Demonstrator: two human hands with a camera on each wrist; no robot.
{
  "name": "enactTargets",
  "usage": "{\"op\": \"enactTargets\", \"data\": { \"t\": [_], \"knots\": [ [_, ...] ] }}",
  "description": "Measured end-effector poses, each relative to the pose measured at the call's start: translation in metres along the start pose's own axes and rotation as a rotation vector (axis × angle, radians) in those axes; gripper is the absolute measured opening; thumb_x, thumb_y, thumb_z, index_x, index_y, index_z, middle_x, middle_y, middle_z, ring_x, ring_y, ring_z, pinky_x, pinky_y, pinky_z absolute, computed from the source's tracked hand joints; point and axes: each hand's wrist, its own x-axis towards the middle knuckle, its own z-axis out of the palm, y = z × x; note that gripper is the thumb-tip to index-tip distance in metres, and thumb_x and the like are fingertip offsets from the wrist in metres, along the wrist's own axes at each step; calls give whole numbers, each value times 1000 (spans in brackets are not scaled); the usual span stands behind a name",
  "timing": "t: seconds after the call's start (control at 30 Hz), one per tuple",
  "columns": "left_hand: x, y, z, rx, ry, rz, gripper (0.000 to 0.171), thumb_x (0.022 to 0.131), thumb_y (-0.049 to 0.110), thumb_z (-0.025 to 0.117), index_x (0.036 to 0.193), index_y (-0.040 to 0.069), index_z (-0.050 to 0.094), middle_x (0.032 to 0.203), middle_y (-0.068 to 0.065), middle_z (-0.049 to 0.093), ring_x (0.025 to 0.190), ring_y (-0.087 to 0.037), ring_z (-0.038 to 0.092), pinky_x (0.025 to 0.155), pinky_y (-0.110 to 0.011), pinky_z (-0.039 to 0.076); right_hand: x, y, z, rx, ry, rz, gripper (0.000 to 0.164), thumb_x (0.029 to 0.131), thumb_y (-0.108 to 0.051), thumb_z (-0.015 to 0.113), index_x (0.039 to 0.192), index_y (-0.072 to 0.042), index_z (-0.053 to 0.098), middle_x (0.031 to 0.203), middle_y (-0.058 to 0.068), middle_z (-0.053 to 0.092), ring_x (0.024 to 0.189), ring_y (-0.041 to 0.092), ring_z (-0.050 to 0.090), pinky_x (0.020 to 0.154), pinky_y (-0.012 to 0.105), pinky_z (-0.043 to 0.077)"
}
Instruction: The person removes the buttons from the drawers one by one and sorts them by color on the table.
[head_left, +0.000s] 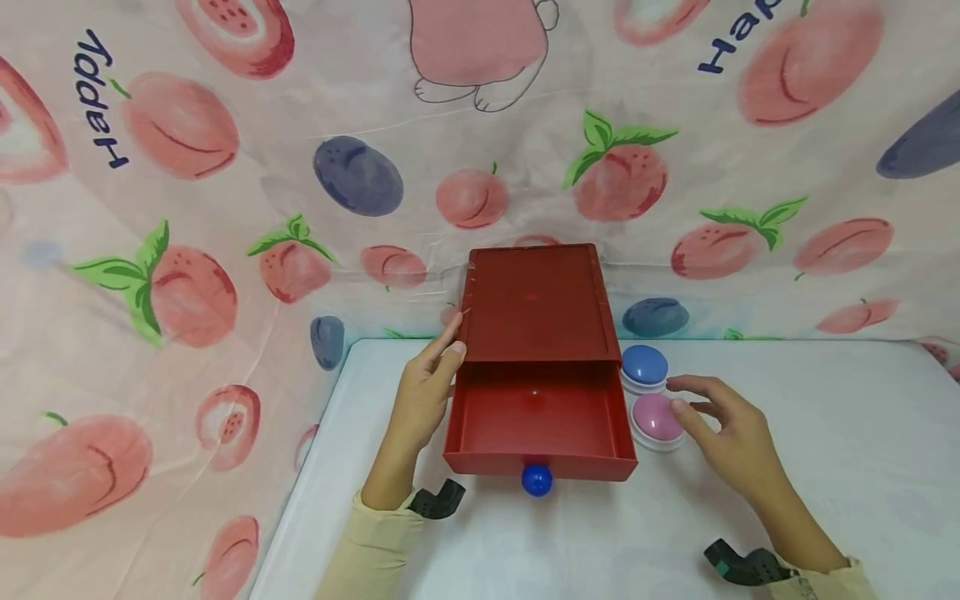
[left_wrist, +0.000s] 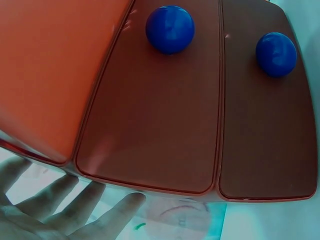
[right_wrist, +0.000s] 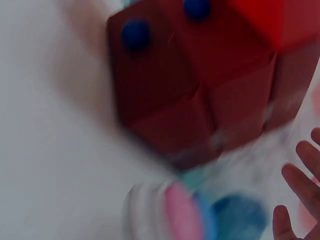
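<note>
A red drawer cabinet (head_left: 536,304) stands on the table with its top drawer (head_left: 540,408) pulled out; nothing shows inside it. In the left wrist view, two lower drawers are closed, each with a blue knob (left_wrist: 170,30). My left hand (head_left: 423,392) rests its extended fingers against the cabinet's left side. To the right of the cabinet sit a pink-domed button (head_left: 657,417) and, behind it, a blue-domed button (head_left: 644,365), both on white bases. Beside them is my right hand (head_left: 727,433), fingers loosely bent, holding nothing. Whether its fingertips touch the pink one, I cannot tell.
The white table (head_left: 840,433) extends on both sides and in front. A fruit-printed cloth (head_left: 525,150) hangs behind the cabinet and along the left. Black wrist devices (head_left: 438,500) are on both forearms. The right wrist view is blurred.
</note>
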Motion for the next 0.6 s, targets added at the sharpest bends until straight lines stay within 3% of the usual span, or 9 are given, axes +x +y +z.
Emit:
{"op": "enactTargets", "data": {
  "t": [0.07, 0.17, 0.43, 0.5, 0.6],
  "knots": [
    [0, 0, 0, -2, 1, -4, 46, 105, 45, 54, 150, 42, 49, 156, 5, 49, 133, -24, 57, 88, -48, 61, 1, -17, -3, 29, 6, -77, 34, 93, -4, 71, 126, -14, 70, 120, -8, 69, 115, -11, 55, 93, 0, 42],
    [0, 2, 1, -7, 0, -3, 46, 105, 46, 54, 151, 41, 49, 156, 3, 48, 134, -24, 56, 90, -50, 60, 2, -43, -8, 53, -11, -163, 39, 88, 0, 73, 124, -16, 71, 120, -14, 68, 114, -7, 57, 95, 3, 43],
    [1, 3, 1, -1, -1, -5, 46, 105, 46, 53, 151, 42, 48, 156, 3, 48, 135, -25, 56, 91, -52, 60, 3, -88, -10, 139, -39, -421, 57, 65, 1, 87, 118, -16, 75, 119, 5, 71, 120, 9, 60, 103, 10, 45],
    [1, 3, 1, 2, 0, -4, 46, 105, 46, 53, 151, 42, 48, 156, 3, 48, 135, -25, 56, 91, -52, 60, 3, -96, -7, 139, -51, -462, 56, 64, -5, 91, 116, -17, 75, 119, 4, 72, 122, 11, 59, 106, 11, 42],
    [0, 3, 1, 4, 1, -7, 46, 105, 47, 53, 150, 43, 48, 157, 4, 47, 135, -25, 55, 91, -52, 60, 6, -109, -2, 148, -43, -568, 42, 76, -24, 90, 114, -16, 76, 115, 4, 73, 121, 17, 59, 112, 18, 38]
  ]
}}
